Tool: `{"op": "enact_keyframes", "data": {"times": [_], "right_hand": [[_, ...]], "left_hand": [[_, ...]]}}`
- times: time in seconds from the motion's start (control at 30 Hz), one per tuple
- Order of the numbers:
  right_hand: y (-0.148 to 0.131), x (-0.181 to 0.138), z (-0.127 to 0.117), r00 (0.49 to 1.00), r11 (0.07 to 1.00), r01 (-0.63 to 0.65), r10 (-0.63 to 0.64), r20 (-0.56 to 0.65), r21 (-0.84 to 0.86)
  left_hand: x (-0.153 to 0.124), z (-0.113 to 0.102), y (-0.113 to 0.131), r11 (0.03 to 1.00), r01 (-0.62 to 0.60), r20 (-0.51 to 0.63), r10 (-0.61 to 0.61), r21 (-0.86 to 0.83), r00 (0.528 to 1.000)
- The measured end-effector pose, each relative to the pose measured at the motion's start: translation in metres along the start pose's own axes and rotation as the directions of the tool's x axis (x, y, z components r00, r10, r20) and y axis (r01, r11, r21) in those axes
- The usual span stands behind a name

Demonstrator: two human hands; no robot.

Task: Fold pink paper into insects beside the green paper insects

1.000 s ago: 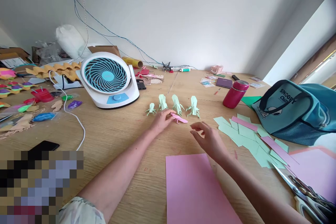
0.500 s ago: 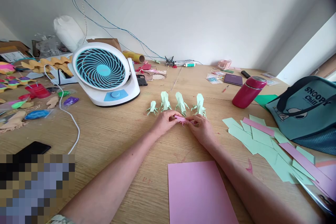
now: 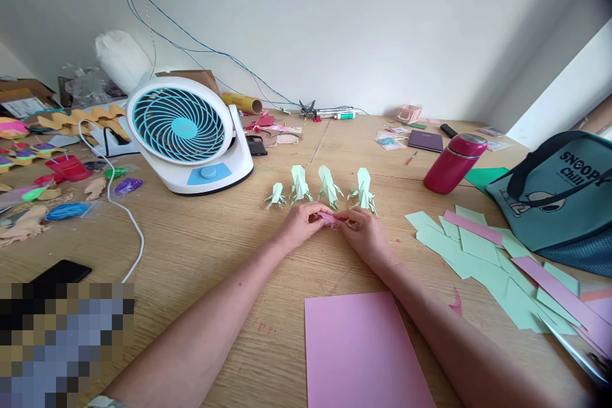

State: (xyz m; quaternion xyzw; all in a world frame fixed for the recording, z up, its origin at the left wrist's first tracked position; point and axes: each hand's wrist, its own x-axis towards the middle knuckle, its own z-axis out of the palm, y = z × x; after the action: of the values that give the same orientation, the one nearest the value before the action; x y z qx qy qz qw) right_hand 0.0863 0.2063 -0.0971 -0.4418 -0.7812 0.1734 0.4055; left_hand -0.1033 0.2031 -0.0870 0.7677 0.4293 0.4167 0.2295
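Note:
A small pink folded paper figure [image 3: 331,218] lies between my two hands on the wooden table [image 3: 205,242]. My left hand [image 3: 300,224] pinches its left end and my right hand [image 3: 364,236] pinches its right end. Just beyond them stands a row of several pale green folded paper figures [image 3: 327,186]. A large pink paper sheet [image 3: 361,350] lies flat at the near edge, between my forearms.
A white and blue desk fan [image 3: 184,134] stands at the left, its white cable trailing toward a black phone [image 3: 62,271]. A red flask [image 3: 454,162], a teal bag [image 3: 564,188] and green and pink paper offcuts [image 3: 482,252] are at the right. Craft clutter covers the far left.
My right hand has come up from the free table to the pink figure, and both hands now pinch it. The view has tilted slightly, shifting the bag to the right.

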Motion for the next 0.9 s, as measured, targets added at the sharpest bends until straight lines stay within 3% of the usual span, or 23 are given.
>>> {"op": "enact_keyframes", "data": {"times": [0.47,0.9], "right_hand": [[0.0008,0.001,-0.0015,1.0,0.999,0.02,-0.02,-0.012,0.025],[0.0061,-0.0017,-0.0034,1.0,1.0,-0.019,0.019,-0.001,0.018]], "left_hand": [[-0.0004,-0.0009,0.0017,0.994,0.03,0.046,-0.026,-0.105,0.999],[-0.0008,-0.0024,-0.0029,0.997,0.039,0.024,-0.037,-0.068,0.999]]}}
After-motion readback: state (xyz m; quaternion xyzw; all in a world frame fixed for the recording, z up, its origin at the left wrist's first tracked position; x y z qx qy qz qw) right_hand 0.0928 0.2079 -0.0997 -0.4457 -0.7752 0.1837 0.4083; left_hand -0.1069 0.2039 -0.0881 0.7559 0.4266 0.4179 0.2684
